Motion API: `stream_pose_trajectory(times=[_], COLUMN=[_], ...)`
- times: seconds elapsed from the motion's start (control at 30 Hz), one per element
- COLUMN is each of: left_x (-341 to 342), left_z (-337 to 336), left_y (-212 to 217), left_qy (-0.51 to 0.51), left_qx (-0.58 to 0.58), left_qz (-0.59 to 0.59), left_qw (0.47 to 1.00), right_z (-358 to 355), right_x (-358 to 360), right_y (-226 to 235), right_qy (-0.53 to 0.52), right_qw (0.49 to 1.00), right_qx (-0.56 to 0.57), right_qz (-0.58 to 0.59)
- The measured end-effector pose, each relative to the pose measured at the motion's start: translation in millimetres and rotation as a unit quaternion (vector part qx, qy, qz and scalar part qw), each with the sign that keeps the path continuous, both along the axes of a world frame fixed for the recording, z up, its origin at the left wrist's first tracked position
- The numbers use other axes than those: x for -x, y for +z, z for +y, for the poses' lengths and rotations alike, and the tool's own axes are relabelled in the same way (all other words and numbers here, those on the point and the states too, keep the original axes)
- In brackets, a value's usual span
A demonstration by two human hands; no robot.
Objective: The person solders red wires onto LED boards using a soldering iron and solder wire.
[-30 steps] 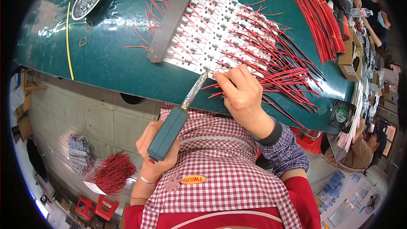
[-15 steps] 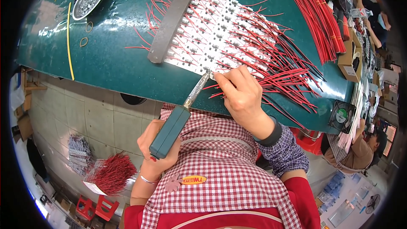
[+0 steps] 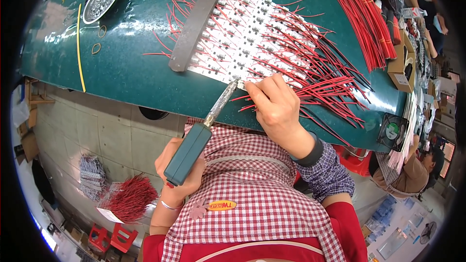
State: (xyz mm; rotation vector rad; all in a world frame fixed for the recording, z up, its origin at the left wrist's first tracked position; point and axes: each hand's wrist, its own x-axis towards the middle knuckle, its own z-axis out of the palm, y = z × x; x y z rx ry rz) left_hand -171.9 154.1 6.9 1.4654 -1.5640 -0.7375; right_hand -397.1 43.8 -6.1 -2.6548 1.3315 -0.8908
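My left hand [image 3: 180, 169] is wrapped round the dark green handle of a soldering iron [image 3: 188, 154]. Its silvery, tapering shaft slants up to the near edge of a sheet of white circuit boards [image 3: 238, 63], where the tip meets the small parts. Beside the tip, my right hand [image 3: 276, 106] pinches thumb and forefinger at the same edge. Whatever lies between those fingertips is too small to make out. Red and black wires [image 3: 330, 99] fan out from the boards, some running beneath my right hand. A dark grey bar [image 3: 199, 26] lies across the sheet's left part.
Bundled red wires [image 3: 364, 26] lie at the far right of the green table [image 3: 131, 80]. Near them are a cardboard box [image 3: 402, 65] and a small black fan [image 3: 392, 131]. A metal bowl [image 3: 103, 0] and a yellow strip [image 3: 80, 48] are at left. Another person [image 3: 412, 172] sits at right.
The soldering iron and my left hand have shifted slightly down and to the left. My right hand stays at almost the same place on the board edge.
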Motion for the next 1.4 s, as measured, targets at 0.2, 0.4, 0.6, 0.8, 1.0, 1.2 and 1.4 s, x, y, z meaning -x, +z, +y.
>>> stream_pose_trajectory(times=[0.2, 0.4, 0.6, 0.8, 1.0, 1.2, 1.4], left_x=[0.7, -0.3, 0.3, 0.9, -3.4, -16.2, -35.9], left_z=[1.3, 2.7, 3.1, 2.8, 7.6, 34.4, -28.2], left_y=[2.3, -2.1, 0.6, -0.8, -8.8, -23.5, 15.8], left_qy=[0.002, -0.015, -0.014, -0.004, 0.002, 0.108, 0.163], left_qx=[-0.012, -0.008, -0.034, -0.035, -0.031, -0.126, -0.124], left_qz=[0.008, 0.001, 0.006, 0.014, 0.017, 0.159, 0.457], left_qw=[1.000, 1.000, 0.999, 0.999, 0.999, 0.973, 0.866], right_z=[0.7, 0.2, 0.8, 1.7, 2.1, -1.6, -3.8], right_x=[0.9, 0.8, -0.3, 0.0, -1.1, -1.2, 11.1], right_y=[-0.9, -0.8, -1.7, -2.4, -0.2, -0.9, 11.4], right_qy=[0.004, 0.012, 0.017, 0.021, 0.015, 0.018, 0.018], right_qw=[1.000, 1.000, 1.000, 0.999, 1.000, 1.000, 0.999], right_qx=[-0.011, -0.017, -0.004, 0.022, 0.016, 0.013, -0.001], right_qz=[-0.005, -0.010, -0.007, 0.025, 0.021, 0.017, 0.028])
